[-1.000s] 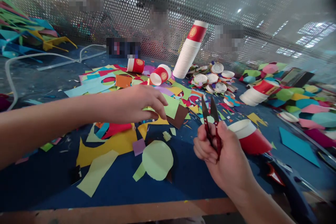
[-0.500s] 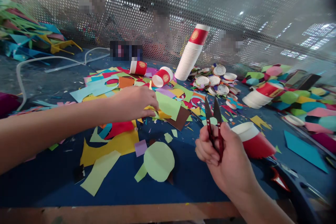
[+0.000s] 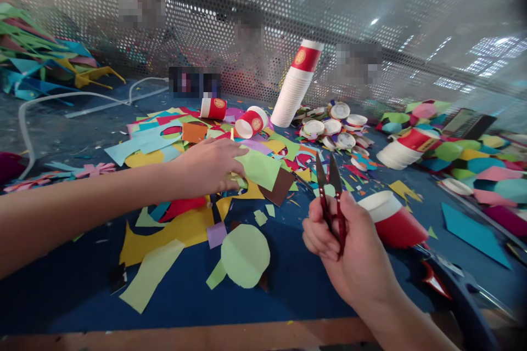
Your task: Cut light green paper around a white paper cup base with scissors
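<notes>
My right hand (image 3: 349, 247) is wrapped round a pair of thread snips (image 3: 335, 181), their dark blades pointing up and apart and their red handles in my palm. Over the heap of coloured paper scraps, my left hand (image 3: 212, 167) reaches with its fingers apart and nothing visibly gripped. Just right of its fingertips lies a light green sheet (image 3: 261, 169), and a yellow scrap (image 3: 250, 191) is below them. A roughly round pale green paper disc (image 3: 245, 256) lies in front, between the hands. Beside my right wrist a red and white paper cup (image 3: 397, 219) rests tilted.
A tall leaning stack of paper cups (image 3: 294, 88) stands at the back. Round cup pieces (image 3: 340, 126) are piled right of it. Dark-handled scissors (image 3: 448, 279) lie at the right front. A perforated metal screen (image 3: 197, 27) borders the table's far side.
My left hand's fingers have spread and lifted slightly from the yellow scrap. My right hand keeps the snips in much the same pose. The view has shifted slightly.
</notes>
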`<state>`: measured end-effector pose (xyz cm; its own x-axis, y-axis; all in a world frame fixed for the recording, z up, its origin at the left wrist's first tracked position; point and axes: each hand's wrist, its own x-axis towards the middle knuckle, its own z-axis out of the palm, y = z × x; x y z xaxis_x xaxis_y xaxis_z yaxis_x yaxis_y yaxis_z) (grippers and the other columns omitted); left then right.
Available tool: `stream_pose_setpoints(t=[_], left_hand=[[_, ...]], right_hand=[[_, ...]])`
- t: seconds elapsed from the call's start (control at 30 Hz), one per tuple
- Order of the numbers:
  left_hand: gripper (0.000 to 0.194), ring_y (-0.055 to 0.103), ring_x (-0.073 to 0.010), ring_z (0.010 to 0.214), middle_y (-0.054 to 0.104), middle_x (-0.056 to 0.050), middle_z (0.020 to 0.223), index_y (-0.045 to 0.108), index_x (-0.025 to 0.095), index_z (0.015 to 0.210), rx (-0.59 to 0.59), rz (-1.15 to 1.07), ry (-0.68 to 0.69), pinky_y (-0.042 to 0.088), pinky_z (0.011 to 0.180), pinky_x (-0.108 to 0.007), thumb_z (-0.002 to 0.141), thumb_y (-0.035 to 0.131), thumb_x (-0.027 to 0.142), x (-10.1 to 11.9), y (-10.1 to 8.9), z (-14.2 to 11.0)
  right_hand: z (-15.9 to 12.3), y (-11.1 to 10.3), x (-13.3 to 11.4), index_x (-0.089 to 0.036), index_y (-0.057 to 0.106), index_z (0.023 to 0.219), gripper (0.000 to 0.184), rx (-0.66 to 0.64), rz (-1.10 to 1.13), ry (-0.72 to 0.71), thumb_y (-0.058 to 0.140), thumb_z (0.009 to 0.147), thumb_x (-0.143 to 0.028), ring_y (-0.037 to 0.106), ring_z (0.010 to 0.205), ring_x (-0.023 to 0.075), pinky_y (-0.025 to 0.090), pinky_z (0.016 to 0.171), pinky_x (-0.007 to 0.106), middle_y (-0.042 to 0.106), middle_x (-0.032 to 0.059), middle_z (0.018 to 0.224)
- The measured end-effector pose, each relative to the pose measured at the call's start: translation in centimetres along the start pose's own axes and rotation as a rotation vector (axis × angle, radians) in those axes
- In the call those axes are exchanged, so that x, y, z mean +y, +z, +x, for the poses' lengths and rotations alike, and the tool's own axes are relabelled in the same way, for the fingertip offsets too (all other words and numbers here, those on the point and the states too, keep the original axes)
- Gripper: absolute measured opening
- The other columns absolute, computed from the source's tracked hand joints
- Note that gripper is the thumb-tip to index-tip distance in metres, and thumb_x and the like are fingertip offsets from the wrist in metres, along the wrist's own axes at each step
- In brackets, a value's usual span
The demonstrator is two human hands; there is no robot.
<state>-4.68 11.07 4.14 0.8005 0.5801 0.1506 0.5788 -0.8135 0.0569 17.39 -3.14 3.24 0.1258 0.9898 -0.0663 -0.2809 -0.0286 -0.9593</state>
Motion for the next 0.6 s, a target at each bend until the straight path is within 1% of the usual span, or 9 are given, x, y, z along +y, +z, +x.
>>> stream_pose_setpoints(t=[0.07, 0.17, 0.27, 0.37, 0.47, 0.53, 0.6], left_hand=[[0.014, 0.05, -0.0349, 0.143, 0.061, -0.009, 0.15, 0.083, 0.028, 0.097, 0.011, 0.006, 0.025, 0.042, 0.115, -0.055, 0.094, 0.07, 0.034, -0.1, 0.5, 0.0], [0.02, 0.056, -0.0299, 0.136, 0.07, -0.006, 0.139, 0.082, 0.026, 0.088, 0.046, 0.001, 0.064, 0.044, 0.113, -0.048, 0.096, 0.064, 0.028, -0.1, 0.8, -0.1], [0.024, 0.063, -0.0267, 0.125, 0.076, -0.007, 0.125, 0.079, 0.021, 0.085, 0.085, -0.026, 0.079, 0.048, 0.108, -0.043, 0.095, 0.057, 0.022, 0.0, 0.9, -0.1], [0.022, 0.068, -0.0246, 0.113, 0.077, -0.009, 0.115, 0.074, 0.018, 0.081, 0.121, -0.063, 0.062, 0.052, 0.099, -0.037, 0.092, 0.055, 0.021, 0.2, 0.4, 0.0], [0.021, 0.071, -0.0203, 0.099, 0.078, -0.008, 0.105, 0.07, 0.017, 0.079, 0.181, -0.107, 0.001, 0.052, 0.083, -0.029, 0.09, 0.054, 0.024, 0.3, -0.9, 0.0], [0.019, 0.07, -0.0172, 0.085, 0.078, -0.005, 0.095, 0.069, 0.017, 0.075, 0.233, -0.194, -0.094, 0.049, 0.07, -0.025, 0.084, 0.056, 0.028, 0.3, -2.0, -0.1], [0.016, 0.066, -0.0146, 0.07, 0.075, -0.002, 0.08, 0.067, 0.018, 0.069, 0.271, -0.36, -0.216, 0.045, 0.06, -0.024, 0.076, 0.06, 0.031, 0.4, -3.2, -0.2]], right_hand=[[0.0, 0.0, 0.0, -0.02, 0.058, 0.064, 0.058, 0.006, 0.004, 0.001, 0.072, 0.079, -0.074, 0.02, 0.039, 0.0058, 0.021, 0.042, 0.022, 0.028, -0.0087, 0.041], [0.0, 0.0, 0.0, -0.02, 0.058, 0.064, 0.058, 0.005, -0.01, -0.003, 0.072, 0.079, -0.074, 0.02, 0.039, 0.0059, 0.021, 0.042, 0.022, 0.029, -0.0087, 0.041], [0.0, 0.0, 0.0, -0.02, 0.058, 0.064, 0.059, 0.012, -0.017, -0.002, 0.073, 0.078, -0.075, 0.021, 0.038, 0.0057, 0.02, 0.042, 0.022, 0.029, -0.0087, 0.041], [0.1, 0.1, 0.1, -0.019, 0.059, 0.064, 0.058, 0.016, -0.015, -0.003, 0.074, 0.077, -0.074, 0.021, 0.038, 0.0054, 0.021, 0.041, 0.021, 0.029, -0.0089, 0.041], [0.2, 0.1, 0.2, -0.019, 0.059, 0.063, 0.057, 0.027, -0.013, -0.001, 0.076, 0.076, -0.073, 0.022, 0.038, 0.0053, 0.021, 0.041, 0.021, 0.03, -0.0088, 0.041], [0.2, 0.1, 0.2, -0.019, 0.06, 0.062, 0.057, 0.042, -0.006, 0.006, 0.079, 0.073, -0.072, 0.022, 0.038, 0.005, 0.021, 0.041, 0.02, 0.03, -0.0088, 0.041], [0.1, 0.1, 0.2, -0.019, 0.061, 0.061, 0.056, 0.055, 0.002, 0.016, 0.082, 0.069, -0.07, 0.022, 0.038, 0.0048, 0.02, 0.041, 0.021, 0.031, -0.0086, 0.04]])
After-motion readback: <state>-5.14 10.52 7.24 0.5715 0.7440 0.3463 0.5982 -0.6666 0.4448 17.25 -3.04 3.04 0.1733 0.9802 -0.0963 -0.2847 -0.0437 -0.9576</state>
